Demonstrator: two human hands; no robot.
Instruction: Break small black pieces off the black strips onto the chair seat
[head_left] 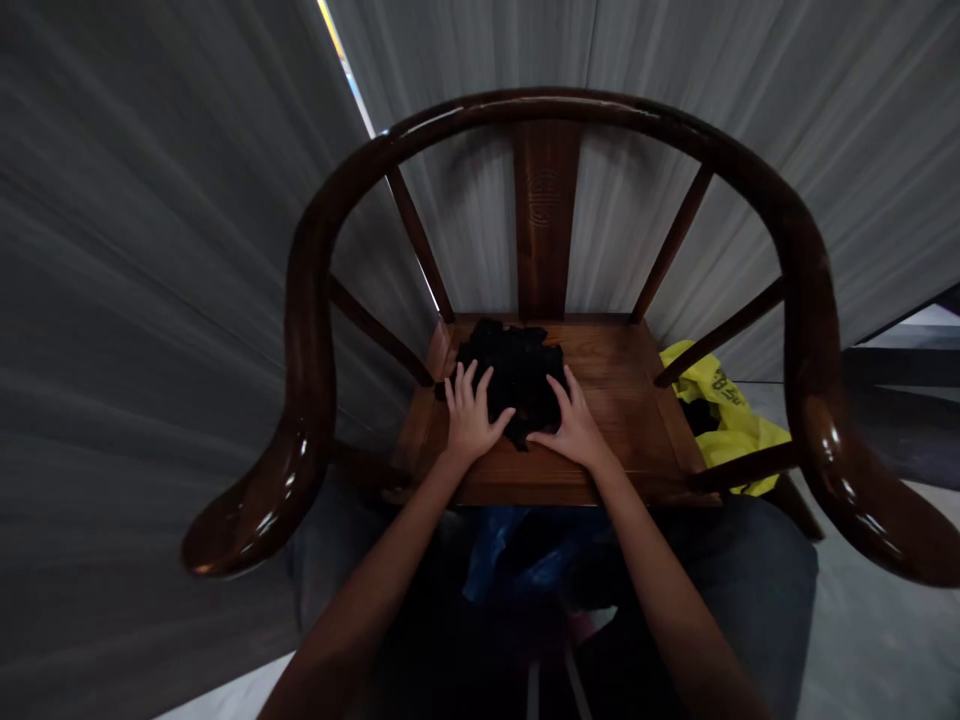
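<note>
A crumpled black cloth (517, 375) lies on the wooden seat (611, 400) of a dark horseshoe-back armchair. My left hand (471, 415) rests flat on the cloth's left side with its fingers spread. My right hand (570, 430) lies at the cloth's lower right edge, fingertips on the fabric and palm over the bare seat. Neither hand grips the cloth. The two hands are close together, and their thumbs point toward each other.
The chair's curved glossy armrail (547, 105) arcs around the seat, with slim spindles and a carved back splat (546, 215). A yellow plastic bag (724, 420) sits beyond the right side, a blue bag (525, 555) lies below the seat's front edge, and grey curtains (150, 300) hang behind.
</note>
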